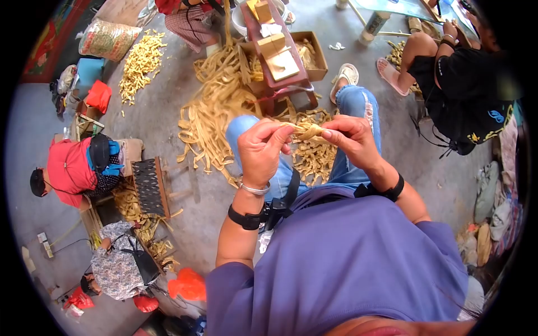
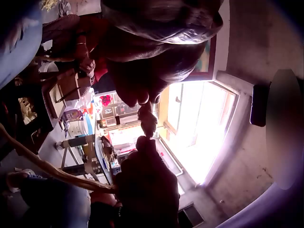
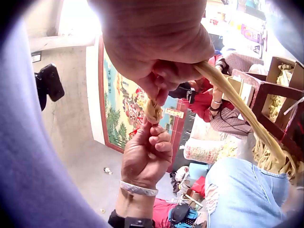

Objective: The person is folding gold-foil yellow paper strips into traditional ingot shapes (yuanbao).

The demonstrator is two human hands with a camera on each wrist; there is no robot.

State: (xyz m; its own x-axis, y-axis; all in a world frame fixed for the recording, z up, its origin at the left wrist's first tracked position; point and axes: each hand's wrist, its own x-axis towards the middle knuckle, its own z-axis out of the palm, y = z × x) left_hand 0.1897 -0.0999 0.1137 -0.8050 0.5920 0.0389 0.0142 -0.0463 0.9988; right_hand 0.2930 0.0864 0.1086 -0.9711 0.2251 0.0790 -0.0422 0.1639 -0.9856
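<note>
On the wearer's side of the dark red bench (image 1: 296,84), the left hand (image 1: 261,150) pinches one end of a knotted tan strip (image 1: 309,132) between thumb and fingers, while the right hand (image 1: 355,141) grips its other end. A heap of long strips (image 1: 216,115) spreads over the floor to the left of the bench, and a cardboard box (image 1: 318,74) sits just beside its right side.
</note>
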